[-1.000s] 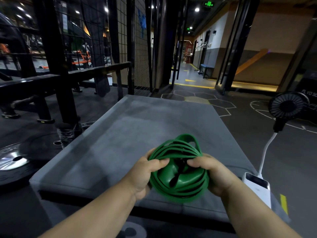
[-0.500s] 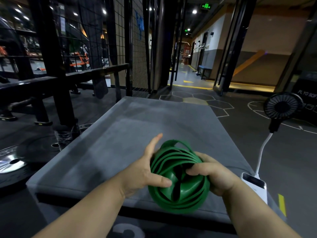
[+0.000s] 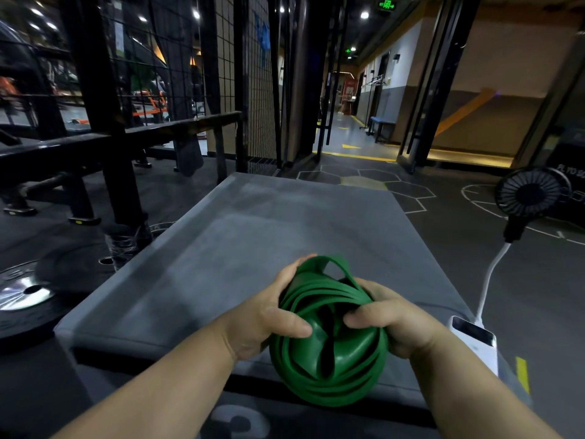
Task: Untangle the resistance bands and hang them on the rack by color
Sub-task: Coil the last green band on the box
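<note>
Between both hands, green resistance band [image 3: 329, 353], coiled in tangled loops.

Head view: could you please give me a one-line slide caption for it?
Both hands, left and right, grip a coiled green resistance band above the near edge of a grey padded box.

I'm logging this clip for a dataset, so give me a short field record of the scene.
setting: gym floor
held item: green resistance bands, coiled in a tangled bundle
left hand: grips the bundle's left side
right hand: grips the bundle's right side
surface below: grey padded box
to the right: black fan, white power bank
bands hung: none visible
</note>
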